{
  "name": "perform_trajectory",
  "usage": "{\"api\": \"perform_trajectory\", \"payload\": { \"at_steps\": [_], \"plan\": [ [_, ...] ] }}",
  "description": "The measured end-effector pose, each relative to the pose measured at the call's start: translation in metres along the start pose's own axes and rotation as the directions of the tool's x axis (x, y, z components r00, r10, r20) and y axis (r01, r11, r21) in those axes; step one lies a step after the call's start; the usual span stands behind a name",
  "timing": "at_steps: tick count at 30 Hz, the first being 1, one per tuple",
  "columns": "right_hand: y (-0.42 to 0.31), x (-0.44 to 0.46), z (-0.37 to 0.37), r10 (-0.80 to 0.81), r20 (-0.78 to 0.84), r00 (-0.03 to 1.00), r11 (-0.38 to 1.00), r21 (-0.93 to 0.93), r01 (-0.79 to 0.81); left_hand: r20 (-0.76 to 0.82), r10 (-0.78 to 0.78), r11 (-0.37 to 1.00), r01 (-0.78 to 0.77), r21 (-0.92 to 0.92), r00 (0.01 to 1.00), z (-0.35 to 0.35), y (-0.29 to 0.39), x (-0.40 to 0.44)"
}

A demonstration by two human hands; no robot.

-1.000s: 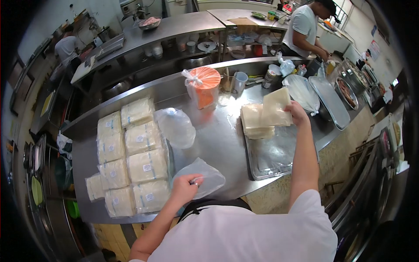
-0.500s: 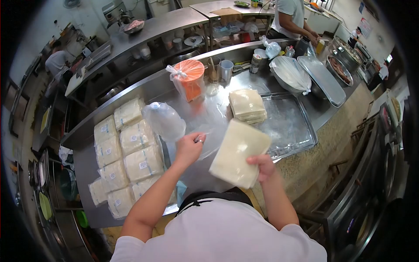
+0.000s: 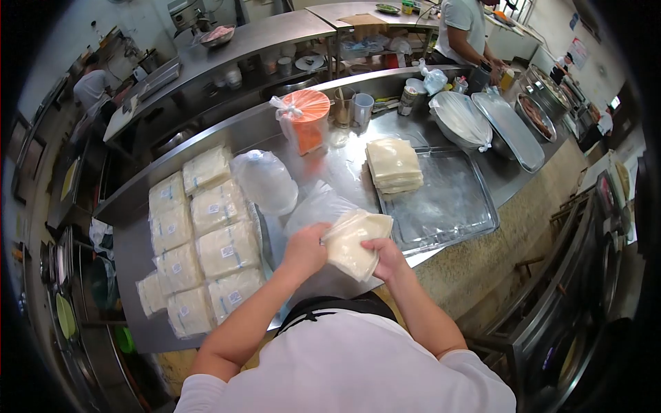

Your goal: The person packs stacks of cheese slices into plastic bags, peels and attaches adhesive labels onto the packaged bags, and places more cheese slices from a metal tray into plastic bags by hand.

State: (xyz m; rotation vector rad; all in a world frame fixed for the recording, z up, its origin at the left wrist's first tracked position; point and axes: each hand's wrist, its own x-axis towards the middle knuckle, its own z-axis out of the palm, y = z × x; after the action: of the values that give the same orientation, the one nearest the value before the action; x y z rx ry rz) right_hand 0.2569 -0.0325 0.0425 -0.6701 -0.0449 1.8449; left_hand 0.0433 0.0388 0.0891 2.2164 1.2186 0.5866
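Note:
My right hand (image 3: 387, 257) grips a small stack of pale, square dough sheets (image 3: 352, 237) by its right edge, thumb on top. The sheets bow and fan slightly. Against the stack's left edge is my left hand (image 3: 306, 252), fingers closed on a clear plastic bag (image 3: 320, 205) that spreads out just beyond it. How far the sheets sit inside the bag cannot be made out. Farther back, a taller stack of the same sheets (image 3: 394, 165) lies at the left side of a metal tray (image 3: 447, 199).
Several packed bags of sheets (image 3: 227, 249) cover the left of the steel table. A filled clear bag (image 3: 265, 182), a bagged orange container (image 3: 306, 124), cups (image 3: 362, 110) and a covered bowl (image 3: 461, 118) stand farther back. A co-worker (image 3: 461, 34) is across the table.
My right hand has brought the stack of sheets left and toward my left hand, so the two meet. The stack has turned and bent, and the bag now spreads behind it.

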Motion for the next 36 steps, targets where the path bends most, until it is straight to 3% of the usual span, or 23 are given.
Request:
{"api": "perform_trajectory", "payload": {
  "at_steps": [2, 4, 8, 11, 13, 16, 17, 20, 23, 26, 28, 30, 31, 32, 34, 36],
  "plan": [
    [0.002, 0.005, 0.005, -0.053, -0.036, 0.998, 0.998, 0.021, 0.054, -0.062, -0.090, 0.992, 0.095, 0.086, 0.994, 0.002, -0.013, -0.006],
    [0.007, 0.013, 0.005, -0.117, -0.049, 0.992, 0.992, 0.034, 0.118, -0.023, -0.168, 0.983, 0.169, 0.066, 0.986, 0.002, -0.017, -0.009],
    [0.023, 0.043, -0.010, -0.131, -0.239, 0.962, 0.991, -0.050, 0.123, -0.041, -0.300, 0.954, 0.299, -0.037, 0.953, -0.003, -0.011, -0.005],
    [0.032, 0.061, -0.012, -0.168, -0.270, 0.948, 0.985, -0.008, 0.172, -0.006, -0.229, 0.972, 0.229, 0.055, 0.973, 0.014, -0.015, -0.015],
    [0.033, 0.069, -0.009, -0.175, -0.275, 0.945, 0.980, 0.040, 0.193, 0.070, -0.266, 0.964, 0.265, 0.026, 0.962, 0.019, -0.009, -0.024],
    [0.051, 0.065, 0.001, -0.373, -0.269, 0.888, 0.896, -0.354, 0.269, 0.127, -0.301, 0.954, 0.296, 0.057, 0.945, 0.004, -0.005, -0.019],
    [0.055, 0.062, 0.006, -0.389, -0.278, 0.878, 0.883, -0.385, 0.269, 0.133, -0.311, 0.950, 0.303, 0.078, 0.941, -0.003, -0.006, -0.014],
    [0.064, 0.052, 0.028, -0.427, -0.251, 0.869, 0.837, -0.474, 0.275, 0.000, -0.204, 0.977, 0.203, 0.070, 0.979, -0.012, -0.013, -0.002],
    [0.073, 0.050, 0.036, -0.434, -0.152, 0.888, 0.774, -0.567, 0.281, -0.154, -0.138, 0.987, 0.123, -0.104, 0.978, -0.005, -0.001, 0.017],
    [0.084, 0.051, 0.035, -0.406, -0.068, 0.911, 0.708, -0.654, 0.266, -0.268, 0.036, 0.997, -0.052, -0.052, 0.963, 0.013, -0.021, 0.044],
    [0.088, 0.051, 0.035, -0.360, -0.010, 0.933, 0.684, -0.683, 0.257, -0.082, 0.126, 0.992, -0.123, 0.033, 0.989, 0.008, -0.011, 0.050],
    [0.082, 0.055, 0.036, -0.207, -0.091, 0.974, 0.909, -0.385, 0.158, 0.028, 0.191, 0.981, -0.192, 0.019, 0.981, 0.005, 0.001, 0.047],
    [0.080, 0.056, 0.037, -0.121, -0.109, 0.987, 0.973, -0.211, 0.096, 0.041, 0.220, 0.975, -0.218, -0.031, 0.975, 0.007, 0.006, 0.039],
    [0.079, 0.057, 0.032, -0.124, -0.160, 0.979, 0.977, -0.191, 0.092, 0.054, 0.247, 0.967, -0.242, -0.082, 0.967, 0.009, 0.008, 0.030],
    [0.076, 0.066, 0.012, -0.122, -0.256, 0.959, 0.984, -0.154, 0.084, -0.065, 0.061, 0.996, -0.065, -0.068, 0.996, 0.023, 0.000, 0.005],
    [0.069, 0.076, -0.012, -0.123, -0.226, 0.966, 0.992, -0.064, 0.111, -0.103, -0.070, 0.997, 0.066, -0.043, 0.992, 0.033, -0.009, -0.019]
  ]
}}
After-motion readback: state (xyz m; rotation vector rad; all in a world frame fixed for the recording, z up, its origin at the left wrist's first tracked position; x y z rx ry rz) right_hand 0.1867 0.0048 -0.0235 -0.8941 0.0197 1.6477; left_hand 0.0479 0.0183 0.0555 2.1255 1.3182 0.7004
